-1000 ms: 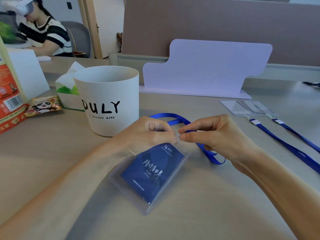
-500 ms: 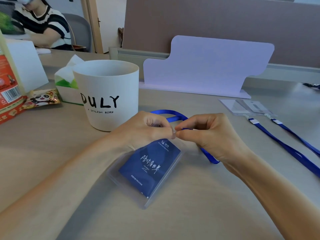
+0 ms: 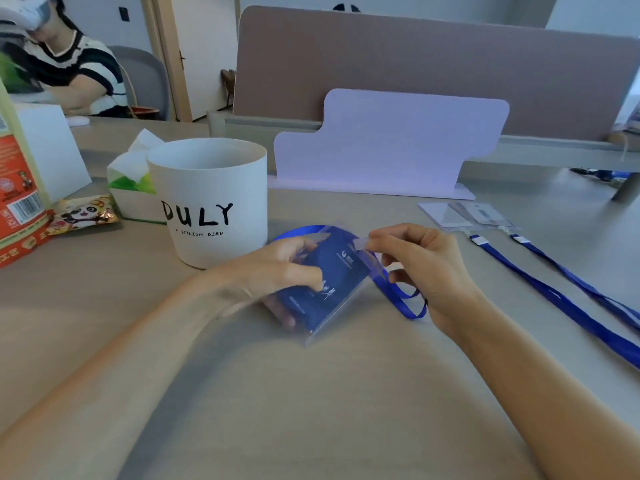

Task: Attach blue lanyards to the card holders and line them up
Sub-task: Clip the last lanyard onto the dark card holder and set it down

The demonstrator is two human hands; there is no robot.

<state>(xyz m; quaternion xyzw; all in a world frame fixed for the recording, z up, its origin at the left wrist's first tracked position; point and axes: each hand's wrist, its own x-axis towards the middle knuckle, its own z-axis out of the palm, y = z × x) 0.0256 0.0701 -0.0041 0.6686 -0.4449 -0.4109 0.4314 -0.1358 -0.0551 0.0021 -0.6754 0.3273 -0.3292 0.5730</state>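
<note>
While my left hand (image 3: 277,271) grips the card holder (image 3: 332,285), my right hand (image 3: 426,268) pinches the lanyard clip (image 3: 362,243). Attaching; next, the two-o'clock row (image 3: 464,218).

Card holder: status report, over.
Left hand grips card holder, tilted up. Right hand pinches lanyard clip at its top. White cup close behind, not blocking.

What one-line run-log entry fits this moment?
left hand grips holder | right hand pinches clip | lanyard loops beneath right hand

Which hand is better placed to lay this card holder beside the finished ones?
Probably the right hand: it pinches the card holder at its top, and the finished holders lie on its side.
</note>
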